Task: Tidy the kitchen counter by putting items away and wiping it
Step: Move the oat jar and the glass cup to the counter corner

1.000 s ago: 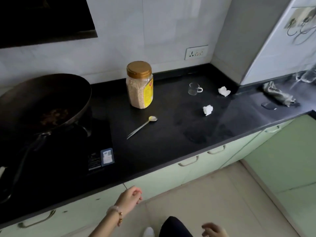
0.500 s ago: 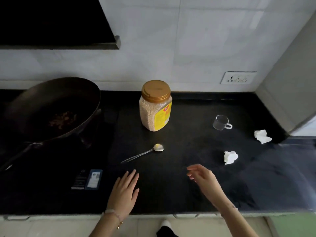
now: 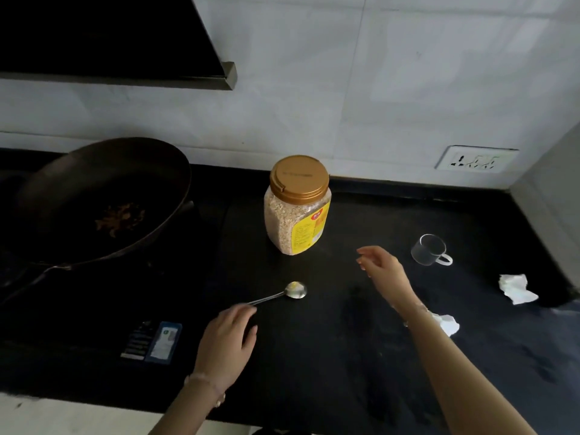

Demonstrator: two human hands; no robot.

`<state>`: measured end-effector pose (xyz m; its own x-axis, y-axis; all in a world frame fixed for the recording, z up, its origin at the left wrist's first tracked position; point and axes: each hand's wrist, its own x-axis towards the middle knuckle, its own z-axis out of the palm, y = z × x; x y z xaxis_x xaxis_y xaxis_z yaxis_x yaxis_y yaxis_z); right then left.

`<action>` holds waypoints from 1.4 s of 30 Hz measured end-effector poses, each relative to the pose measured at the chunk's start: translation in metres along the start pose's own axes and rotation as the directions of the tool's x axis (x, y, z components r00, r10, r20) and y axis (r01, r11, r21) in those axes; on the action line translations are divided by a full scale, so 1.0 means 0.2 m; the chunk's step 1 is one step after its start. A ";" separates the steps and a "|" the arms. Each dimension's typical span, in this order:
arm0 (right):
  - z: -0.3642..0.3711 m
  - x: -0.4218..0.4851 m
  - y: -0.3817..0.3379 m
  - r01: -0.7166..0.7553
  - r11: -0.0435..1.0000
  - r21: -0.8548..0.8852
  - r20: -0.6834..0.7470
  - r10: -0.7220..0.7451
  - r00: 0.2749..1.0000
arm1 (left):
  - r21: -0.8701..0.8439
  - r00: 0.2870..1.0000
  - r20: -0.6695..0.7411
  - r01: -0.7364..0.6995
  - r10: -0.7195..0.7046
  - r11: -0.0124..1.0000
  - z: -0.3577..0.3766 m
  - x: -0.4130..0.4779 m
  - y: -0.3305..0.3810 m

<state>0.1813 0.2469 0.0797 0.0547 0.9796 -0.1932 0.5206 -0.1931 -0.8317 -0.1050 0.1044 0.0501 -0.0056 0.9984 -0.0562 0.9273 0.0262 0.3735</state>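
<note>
A metal spoon (image 3: 281, 295) lies on the black tabletop (image 3: 345, 356) just below centre frame, bowl to the right, handle running down-left. The left hand (image 3: 226, 339) lies over the handle's end with fingers extended; whether it grips the handle I cannot tell. The right hand (image 3: 381, 273), right of centre, hovers loosely open, holding nothing. Above the spoon stands an upright grain jar (image 3: 297, 207) with a gold lid. A small clear cup (image 3: 430, 254) sits at right. Two crumpled tissues (image 3: 516, 288) (image 3: 447, 323) lie at lower right. A dark wok (image 3: 103, 202) fills the left.
</note>
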 end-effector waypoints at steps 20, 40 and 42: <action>-0.56 0.29 0.47 -0.278 0.960 0.021 -0.291 0.272 0.917 | -0.800 0.969 -0.005 0.143 -0.246 0.582 -0.09 0.95 0.29; -0.49 0.22 0.44 -0.231 0.765 0.601 -0.184 0.414 0.891 | -0.798 0.977 -0.008 0.122 -0.213 0.590 -0.11 0.95 0.31; -0.48 0.23 0.39 -0.208 0.762 0.614 -0.178 0.390 0.903 | -0.798 0.975 -0.017 0.119 -0.220 0.590 -0.12 0.94 0.32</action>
<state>0.3062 0.2819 0.0556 0.4039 0.8195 -0.4066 -0.1378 -0.3849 -0.9126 -0.0560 0.2957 0.0854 -0.2154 0.9690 -0.1213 0.2477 0.1744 0.9530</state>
